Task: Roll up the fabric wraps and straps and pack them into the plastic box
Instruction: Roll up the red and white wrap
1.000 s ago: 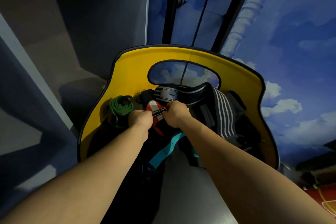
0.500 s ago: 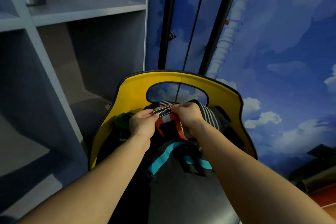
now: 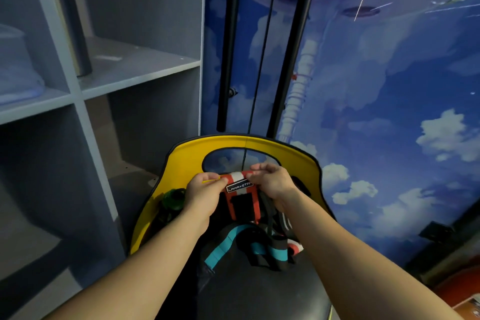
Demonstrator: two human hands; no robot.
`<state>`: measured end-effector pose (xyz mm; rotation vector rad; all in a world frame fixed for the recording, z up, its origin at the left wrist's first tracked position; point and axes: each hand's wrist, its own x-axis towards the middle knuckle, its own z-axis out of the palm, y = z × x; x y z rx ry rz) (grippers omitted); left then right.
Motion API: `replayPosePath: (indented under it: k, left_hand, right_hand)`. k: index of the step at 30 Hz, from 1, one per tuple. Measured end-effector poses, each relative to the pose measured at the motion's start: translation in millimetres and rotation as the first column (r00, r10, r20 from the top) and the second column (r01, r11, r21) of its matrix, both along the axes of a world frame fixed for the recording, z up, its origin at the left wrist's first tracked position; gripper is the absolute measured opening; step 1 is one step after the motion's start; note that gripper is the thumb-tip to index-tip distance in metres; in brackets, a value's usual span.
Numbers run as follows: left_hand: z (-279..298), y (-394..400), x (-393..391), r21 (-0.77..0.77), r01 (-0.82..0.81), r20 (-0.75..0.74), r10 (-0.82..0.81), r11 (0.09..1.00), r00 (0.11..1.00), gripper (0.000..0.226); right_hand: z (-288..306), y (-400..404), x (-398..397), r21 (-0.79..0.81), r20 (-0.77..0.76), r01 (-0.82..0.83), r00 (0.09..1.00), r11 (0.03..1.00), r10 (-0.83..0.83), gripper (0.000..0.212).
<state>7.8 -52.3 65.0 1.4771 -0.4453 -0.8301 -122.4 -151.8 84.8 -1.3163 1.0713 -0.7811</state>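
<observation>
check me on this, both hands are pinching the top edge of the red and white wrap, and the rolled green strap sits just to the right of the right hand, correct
Not quite. The left hand and right hand do pinch the top edge of the red and white wrap, but the head view shows the rolled green strap just to the left of the left hand, against the yellow panel.
</observation>
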Motion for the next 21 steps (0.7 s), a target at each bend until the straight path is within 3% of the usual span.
replayPosePath:
  k: [4,9,12,15,18,21]
  left_hand:
    - [8.8,-3.4,-0.8,0.075,0.119,-0.363,-0.084,0.99,0.928,0.006]
    - [1.8,-4.6,5.3,0.15,0.281,-0.478,-0.179,0.948,0.86,0.006]
    - [2.2,-2.9,9.3,0.168,0.345,-0.462,-0.235,0.924,0.855,0.004]
    - [0.4,-3.9,16.2,0.192,0.36,-0.331,-0.285,0.913,0.9,0.009]
    - [-2.8,-2.1,22.0,0.198,0.345,-0.197,-0.307,0.918,0.931,0.016]
    - [-7.3,1.7,24.9,0.183,0.329,-0.126,-0.309,0.927,0.943,0.016]
  right_hand:
    - [-5.9,7.5,-13.3,-0.04,-0.026,-0.05,0.998,0.998,0.049,0.02]
    - [-16.2,11.6,-31.9,-0.06,-0.094,-0.095,0.992,0.994,0.089,0.019]
    - [-18.7,10.5,-35.5,0.024,-0.066,-0.097,0.993,0.995,0.098,0.018]
    - [-15.5,10.3,-33.0,0.066,-0.113,-0.094,0.988,0.993,0.101,0.01]
    - [-15.6,2.1,-25.0,0.094,-0.189,-0.068,0.978,0.993,0.085,0.025]
    - [-15.4,-8.4,-13.0,0.176,-0.167,-0.06,0.982,0.983,0.089,0.037]
